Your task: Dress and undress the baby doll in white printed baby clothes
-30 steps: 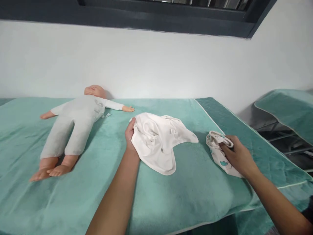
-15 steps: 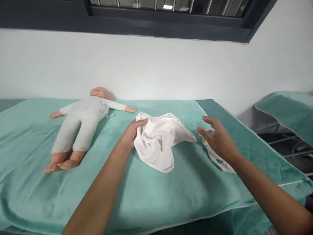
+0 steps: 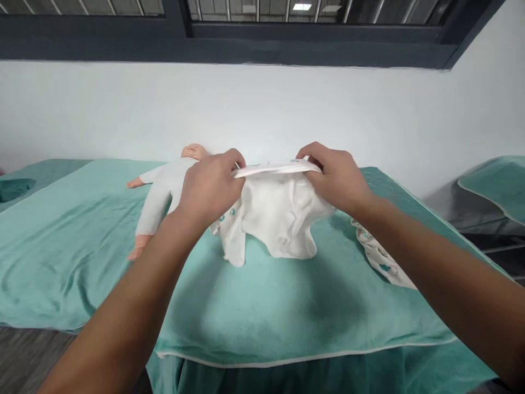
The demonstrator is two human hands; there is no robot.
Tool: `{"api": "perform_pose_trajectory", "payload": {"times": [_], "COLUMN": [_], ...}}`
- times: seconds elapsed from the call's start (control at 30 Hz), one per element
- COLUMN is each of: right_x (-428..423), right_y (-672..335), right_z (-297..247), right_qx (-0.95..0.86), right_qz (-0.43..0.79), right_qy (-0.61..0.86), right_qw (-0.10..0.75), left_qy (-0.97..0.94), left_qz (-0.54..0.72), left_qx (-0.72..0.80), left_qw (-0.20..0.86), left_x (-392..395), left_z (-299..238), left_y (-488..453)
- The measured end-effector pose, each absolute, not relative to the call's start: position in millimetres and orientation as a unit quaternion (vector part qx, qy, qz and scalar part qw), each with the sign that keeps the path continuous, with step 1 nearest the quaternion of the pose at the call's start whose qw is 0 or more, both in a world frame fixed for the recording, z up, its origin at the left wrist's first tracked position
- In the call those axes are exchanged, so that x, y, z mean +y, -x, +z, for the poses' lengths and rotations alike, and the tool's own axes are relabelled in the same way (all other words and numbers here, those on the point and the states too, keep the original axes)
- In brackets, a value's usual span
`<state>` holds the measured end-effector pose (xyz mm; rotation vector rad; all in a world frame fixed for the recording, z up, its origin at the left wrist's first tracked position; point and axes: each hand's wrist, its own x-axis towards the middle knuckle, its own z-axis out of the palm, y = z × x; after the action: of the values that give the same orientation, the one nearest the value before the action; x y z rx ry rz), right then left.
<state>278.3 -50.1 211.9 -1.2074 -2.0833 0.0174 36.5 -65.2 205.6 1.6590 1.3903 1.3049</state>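
Observation:
Both hands hold up a white baby garment (image 3: 274,213) by its top edge, stretched level between them. My left hand (image 3: 217,183) pinches the left end of that edge, and my right hand (image 3: 334,172) grips the right end. The cloth hangs down over the bed cover, with a small green print on its left part. To the right lies a folded white printed cloth (image 3: 381,260), partly hidden by my right forearm. Behind my left hand a baby doll (image 3: 164,183) in a pale suit lies on its back, partly covered from view.
A green plush cover (image 3: 262,312) spreads over the bed, its pale-edged border hanging at the front. A white wall (image 3: 262,109) and a dark window frame (image 3: 262,49) rise behind. Another green-covered surface (image 3: 496,183) with metal bars stands at the right.
My right hand has moved left from beside the printed cloth and taken hold of the garment. The garment has been raised and spread between both hands. The view has shifted left.

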Motion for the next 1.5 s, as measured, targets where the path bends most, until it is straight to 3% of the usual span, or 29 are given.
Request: {"api": "perform_pose_trajectory", "payload": {"times": [0.1,0.17,0.3,0.4,0.57,0.7,0.8,0.9,1.0,1.17,1.37,1.5], "right_x": [-58,-63,-74,-76,-46,-19,-22,-37,-44,-26,-12,1], "right_y": [-293,-303,-326,-343,-346,-317,-282,-250,-232,-240,-251,-237], "right_z": [215,212,204,205,206,167,111,59,33,36,42,45], "right_qx": [-0.795,-0.78,-0.73,-0.699,-0.7,-0.723,-0.766,-0.819,-0.806,-0.723,-0.715,-0.661], "right_qz": [-0.082,-0.097,-0.034,0.005,-0.007,-0.086,-0.149,-0.093,-0.008,-0.01,-0.127,-0.005], "right_qy": [0.495,0.509,0.553,0.602,0.689,0.68,0.614,0.547,0.574,0.679,0.663,0.716], "right_qw": [0.342,0.351,0.4,0.385,0.19,0.089,0.123,0.148,0.144,0.13,0.182,0.224], "left_qy": [-0.69,-0.699,-0.681,-0.656,-0.657,-0.64,-0.684,-0.768,-0.764,-0.729,-0.681,-0.633], "left_qz": [0.424,0.419,0.453,0.453,0.356,0.284,0.275,0.257,0.212,0.19,0.278,0.341], "left_qx": [0.584,0.58,0.569,0.585,0.634,0.71,0.675,0.586,0.605,0.656,0.674,0.685], "left_qw": [0.055,0.005,0.085,0.149,0.197,0.074,-0.029,0.039,0.07,0.034,0.066,0.117], "left_x": [-72,-74,-80,-83,-54,-28,-31,-41,-37,-13,10,25], "left_z": [207,202,192,192,176,129,88,54,32,24,39,41], "left_y": [-34,-29,-16,-11,-14,-31,-60,-90,-105,-101,-108,-121]}}
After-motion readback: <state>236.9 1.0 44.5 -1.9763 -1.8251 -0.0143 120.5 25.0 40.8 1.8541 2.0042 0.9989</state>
